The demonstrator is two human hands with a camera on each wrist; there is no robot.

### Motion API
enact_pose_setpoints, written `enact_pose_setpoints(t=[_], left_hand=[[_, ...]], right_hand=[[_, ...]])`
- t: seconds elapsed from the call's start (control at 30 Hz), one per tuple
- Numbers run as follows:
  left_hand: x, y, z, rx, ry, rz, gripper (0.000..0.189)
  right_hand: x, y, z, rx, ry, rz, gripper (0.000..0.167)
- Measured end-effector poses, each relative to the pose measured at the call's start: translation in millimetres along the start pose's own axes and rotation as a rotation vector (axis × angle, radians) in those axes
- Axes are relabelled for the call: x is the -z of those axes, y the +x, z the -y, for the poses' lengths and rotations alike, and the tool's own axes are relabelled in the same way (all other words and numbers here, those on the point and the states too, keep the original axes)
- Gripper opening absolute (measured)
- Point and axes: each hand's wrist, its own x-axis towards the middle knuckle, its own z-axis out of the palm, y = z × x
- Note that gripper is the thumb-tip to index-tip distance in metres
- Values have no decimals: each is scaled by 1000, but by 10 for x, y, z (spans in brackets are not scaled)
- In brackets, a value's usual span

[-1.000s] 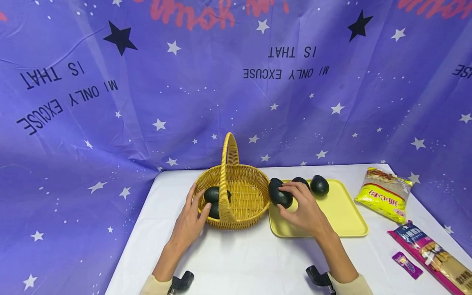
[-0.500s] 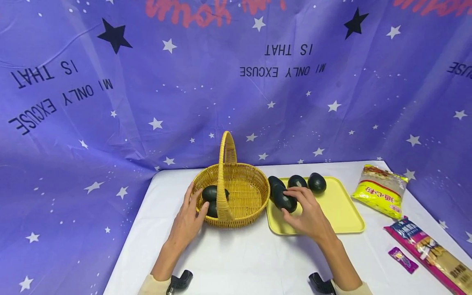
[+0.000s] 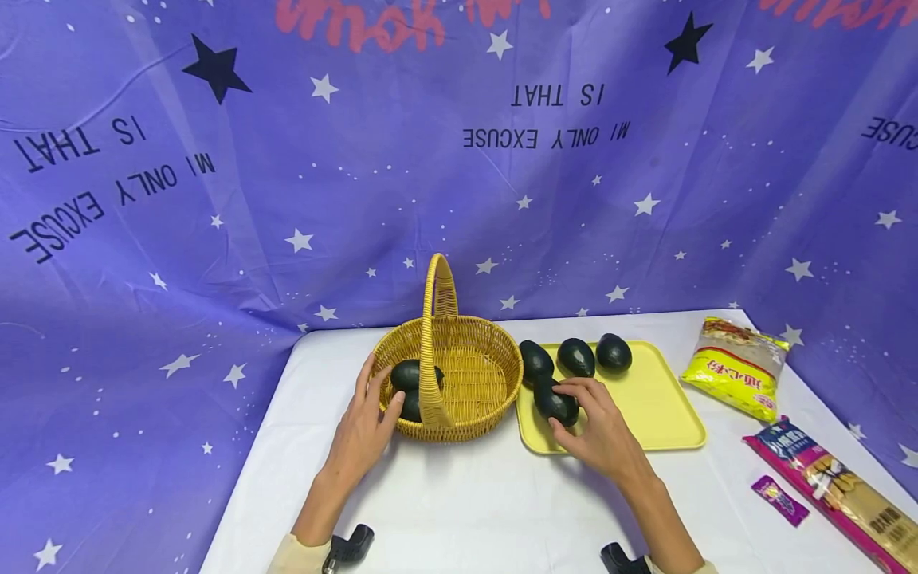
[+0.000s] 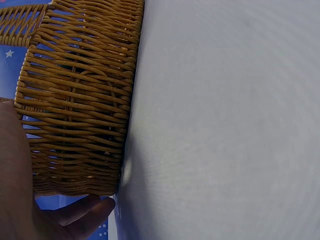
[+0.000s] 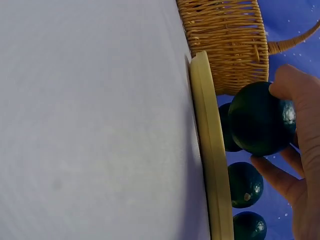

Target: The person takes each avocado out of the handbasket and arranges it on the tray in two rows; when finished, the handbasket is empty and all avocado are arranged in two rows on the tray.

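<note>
My left hand (image 3: 366, 426) holds the left end of a yellow wicker basket (image 3: 488, 426), its thumb at the front rim and fingers around the outside. Two dark green avocados (image 3: 409, 375) lie in the basket's left part, partly behind its tall handle (image 3: 433, 319). In the right hand (image 3: 602, 426) another avocado (image 3: 555, 404) is pinched between thumb and fingers, over the left part of a yellow tray (image 3: 645, 414). Right behind it sits an avocado (image 3: 535, 363) at the tray's left edge. Two more, a middle avocado (image 3: 576, 357) and a right one (image 3: 613, 353), rest along the back.
Right of the tray lie a yellow food bag (image 3: 735, 371), a long pink-and-blue packet (image 3: 832, 486) and a small purple packet (image 3: 779, 501). A purple star-printed cloth (image 3: 358, 199) hangs behind the white table (image 3: 459, 510). The basket stands close against the tray's left side.
My right hand has brought its avocado toward me and slightly right, uncovering the avocado behind it. The left hand stays at the basket. The head view has shifted slightly.
</note>
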Motion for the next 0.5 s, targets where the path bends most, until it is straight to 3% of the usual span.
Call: enact_pose_setpoints(t=[0.3,0.5], left_hand=[[9,-5,5,-1,-1,1,64],[15,0,3,1,-10,9,65]], right_hand=[[-37,-27,-4,-27,-1,56,46],[-65,-46,-16,-22,-2,51,47]])
